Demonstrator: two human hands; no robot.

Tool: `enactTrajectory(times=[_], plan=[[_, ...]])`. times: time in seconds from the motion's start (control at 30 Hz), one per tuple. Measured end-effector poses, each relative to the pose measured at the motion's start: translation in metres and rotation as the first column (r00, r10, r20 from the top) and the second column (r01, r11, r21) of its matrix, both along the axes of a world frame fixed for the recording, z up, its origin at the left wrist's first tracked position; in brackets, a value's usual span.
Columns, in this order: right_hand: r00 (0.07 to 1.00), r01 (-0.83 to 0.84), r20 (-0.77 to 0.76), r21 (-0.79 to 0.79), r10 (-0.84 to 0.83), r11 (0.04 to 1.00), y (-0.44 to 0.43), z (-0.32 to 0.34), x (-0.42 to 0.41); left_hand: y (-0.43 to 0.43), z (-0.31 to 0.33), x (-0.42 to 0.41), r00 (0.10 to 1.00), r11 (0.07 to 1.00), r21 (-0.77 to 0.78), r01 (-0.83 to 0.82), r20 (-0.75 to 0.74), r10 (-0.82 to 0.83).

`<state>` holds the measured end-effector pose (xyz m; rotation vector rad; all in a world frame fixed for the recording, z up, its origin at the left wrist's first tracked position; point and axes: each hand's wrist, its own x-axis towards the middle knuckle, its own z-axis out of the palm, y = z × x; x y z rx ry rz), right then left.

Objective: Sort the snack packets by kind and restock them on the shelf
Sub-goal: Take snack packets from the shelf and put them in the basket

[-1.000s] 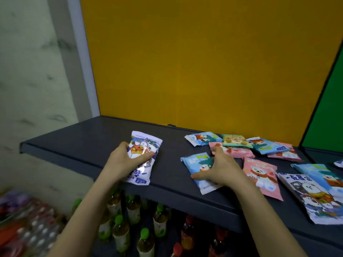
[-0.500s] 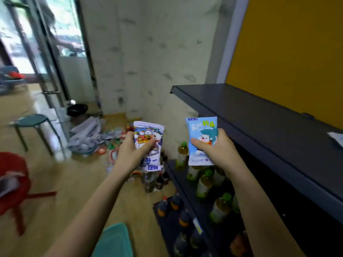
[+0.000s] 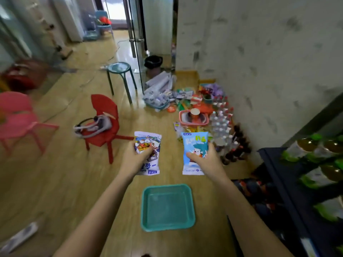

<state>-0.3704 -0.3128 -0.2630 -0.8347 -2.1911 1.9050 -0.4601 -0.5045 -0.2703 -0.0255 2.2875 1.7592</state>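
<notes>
Wood floor point(image 3: 55, 182), teal tray point(image 3: 144, 206) below hands; white packet point(image 3: 147, 140) gripped in left hand point(image 3: 133, 158), blue packet point(image 3: 193, 143) in right hand point(image 3: 206, 162), apart, likely kept separate as different kinds; shelf point(image 3: 278, 173) at right.

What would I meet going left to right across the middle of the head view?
Pink chair → red chair → white packet → blue packet → shelf.

Tray point(image 3: 167, 206) on the floor point(image 3: 55, 182), shelf point(image 3: 278, 175) right, chair point(image 3: 104, 115) left
</notes>
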Motion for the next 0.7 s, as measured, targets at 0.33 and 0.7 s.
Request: enactTrajectory(times=[0.33,0.7], plan=[[0.981,0.015,0.196,-0.087,0.002,0.996,-0.044,-0.244,-0.076,-0.036,-0.234,-0.068,0.970,0.991,-0.126,0.036,0.242,-0.005],[0.966,-0.054,0.242,-0.156,0.091,0.986,-0.061,-0.604,-0.094,-0.043,-0.608,-0.078,0.923,0.986,-0.126,0.108,0.382,-0.052]])
